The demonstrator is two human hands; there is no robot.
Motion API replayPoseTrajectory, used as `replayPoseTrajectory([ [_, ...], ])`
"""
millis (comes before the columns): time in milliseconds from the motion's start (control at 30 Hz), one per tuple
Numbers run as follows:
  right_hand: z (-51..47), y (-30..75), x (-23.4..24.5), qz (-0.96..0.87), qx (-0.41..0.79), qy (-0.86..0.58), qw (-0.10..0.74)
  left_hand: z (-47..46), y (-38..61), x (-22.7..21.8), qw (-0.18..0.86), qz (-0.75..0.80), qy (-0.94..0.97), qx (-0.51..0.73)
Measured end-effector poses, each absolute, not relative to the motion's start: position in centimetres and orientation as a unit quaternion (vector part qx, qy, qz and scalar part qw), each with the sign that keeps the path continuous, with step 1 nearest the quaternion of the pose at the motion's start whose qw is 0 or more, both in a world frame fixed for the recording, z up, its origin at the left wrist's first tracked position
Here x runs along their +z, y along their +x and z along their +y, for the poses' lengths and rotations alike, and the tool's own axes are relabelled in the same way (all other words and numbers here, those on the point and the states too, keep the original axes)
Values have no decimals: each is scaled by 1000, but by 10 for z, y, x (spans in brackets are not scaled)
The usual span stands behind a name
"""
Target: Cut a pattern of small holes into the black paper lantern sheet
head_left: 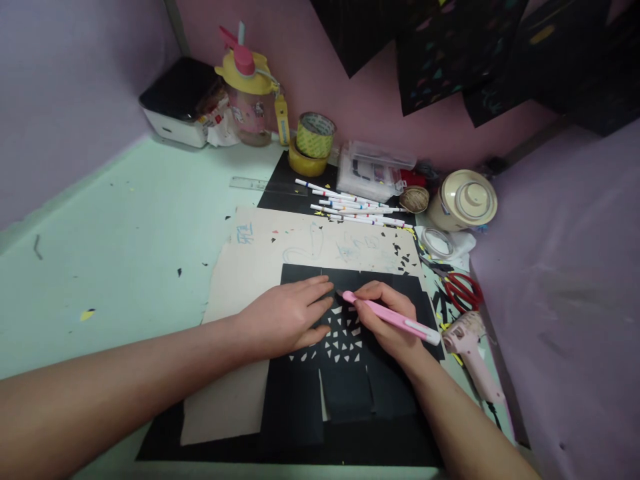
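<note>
My right hand (387, 320) is closed around a pink craft knife (395, 318) with a white end, held like a pen. Its tip meets a sheet of black paper (295, 400) near the middle. Many small triangular and irregular holes are cut through this sheet, and the pale layer beneath shows in them. Longer slits run lower down in the paper. Pressed flat on the sheet, just left of the knife tip, lies my left hand (285, 317) with its fingers stretched out. Under the black sheet is a pale board (225, 393) with faint blue drawings.
White marker pens (350, 203) lie in a pile behind the board. Tape rolls (315, 137), a drink bottle (249, 107), a plastic box (370, 173) and a lidded jar (463, 200) stand at the back. Red-handled scissors (463, 291) and a glue gun (475, 353) lie at right among paper scraps.
</note>
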State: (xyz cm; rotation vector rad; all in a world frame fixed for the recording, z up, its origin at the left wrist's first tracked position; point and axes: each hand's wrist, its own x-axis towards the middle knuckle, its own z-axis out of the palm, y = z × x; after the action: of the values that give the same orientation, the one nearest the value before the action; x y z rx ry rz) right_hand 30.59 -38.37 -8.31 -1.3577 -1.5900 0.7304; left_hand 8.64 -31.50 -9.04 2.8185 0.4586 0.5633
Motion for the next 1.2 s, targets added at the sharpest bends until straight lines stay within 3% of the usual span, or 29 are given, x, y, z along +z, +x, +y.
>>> replayPoseTrajectory([
  [867,-382,310,-73,-635,343,-581,378,-315,86,-88,125,164,964,167],
  [1200,-380,309,-71,-621,329,-582,409,-315,87,-88,127,161,962,179],
])
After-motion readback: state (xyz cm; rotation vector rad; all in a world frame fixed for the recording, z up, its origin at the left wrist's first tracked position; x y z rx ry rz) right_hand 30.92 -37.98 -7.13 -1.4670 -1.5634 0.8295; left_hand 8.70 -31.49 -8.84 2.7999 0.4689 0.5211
